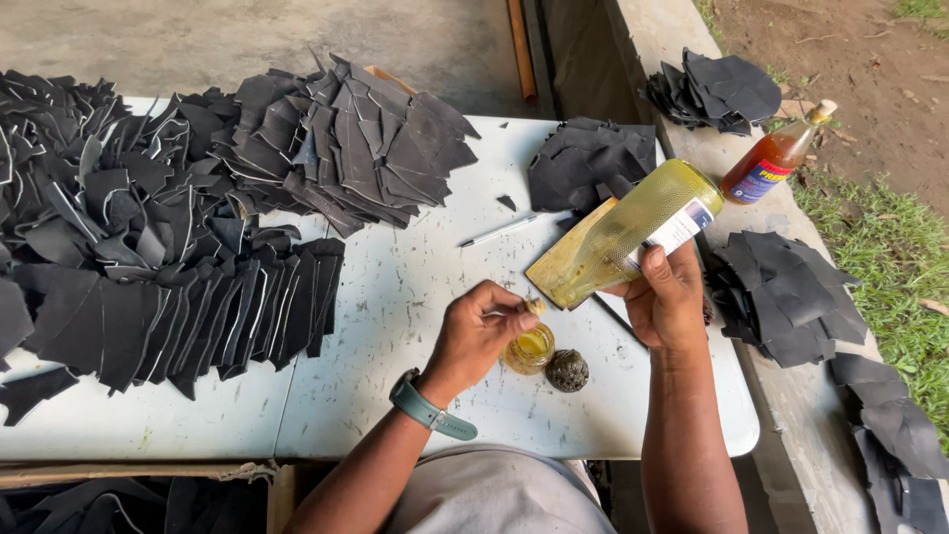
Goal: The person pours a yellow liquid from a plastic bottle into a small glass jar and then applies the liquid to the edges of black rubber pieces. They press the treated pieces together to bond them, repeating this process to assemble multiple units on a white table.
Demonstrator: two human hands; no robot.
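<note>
The right hand (664, 302) is wrapped around a large yellowish plastic bottle (633, 232), tilted so its long axis runs from upper right down to lower left, mouth aimed toward a small glass jar of yellow liquid (530, 349) on the white tabletop (395, 297). The left hand (481, 331), nearer the jar, pinches a small tan stopper (535, 308) just above it. A dark round lid (567, 371) sits beside the jar, with stacked black leather pieces (178, 247) well apart to the left.

You have bare counter (395, 297) ahead of your hands, hemmed by leather stacks (168, 247) left and a pen (497, 230) beyond.
</note>
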